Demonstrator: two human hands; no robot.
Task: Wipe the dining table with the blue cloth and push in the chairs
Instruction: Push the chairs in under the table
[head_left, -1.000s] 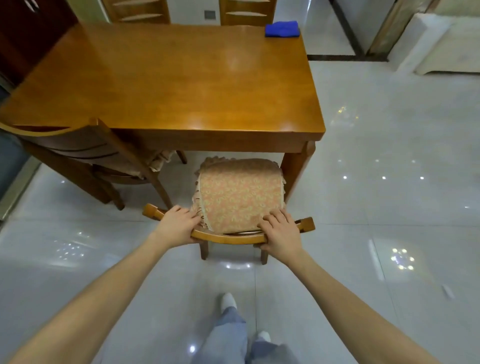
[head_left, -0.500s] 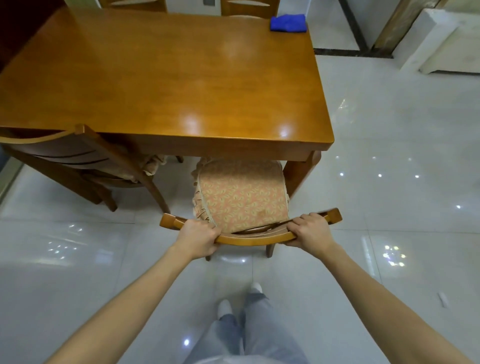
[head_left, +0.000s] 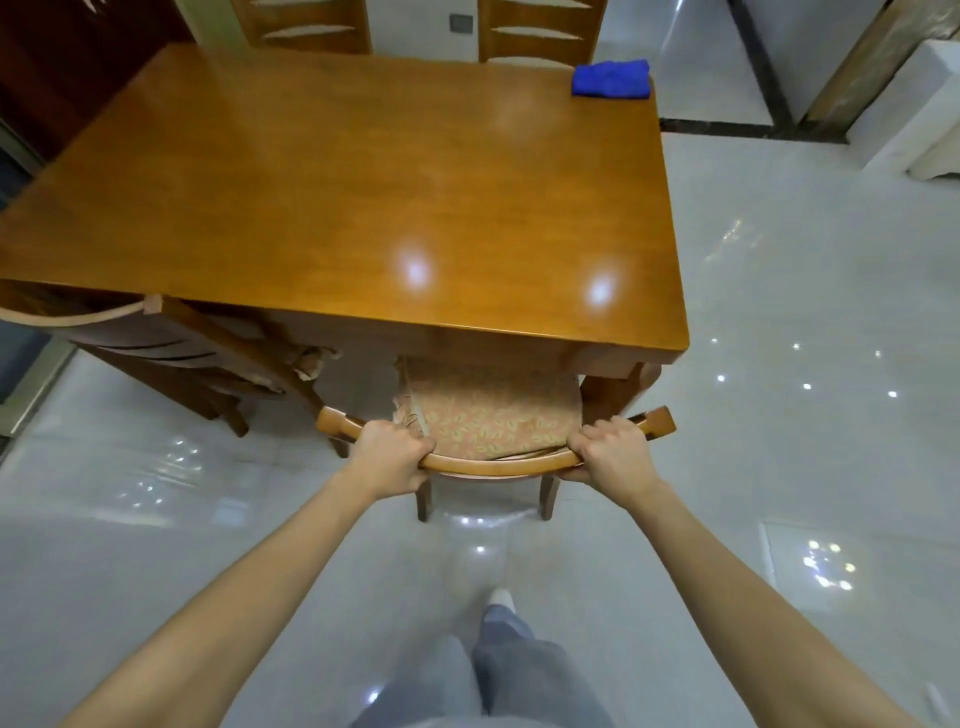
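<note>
Two hands, left hand and right hand, are gripping the chair top rail, its cushion sliding farther under the dining table than a moment ago; the blue cloth is lying on the far right corner.

Bright overhead light, wide-angle bend at the edges.
Two glare spots shine on the dining table; pinpoint reflections dot the glossy floor tiles. The trouser legs blur softly.

The table hides the front of the chair seat; two far chairs are cut off.
</note>
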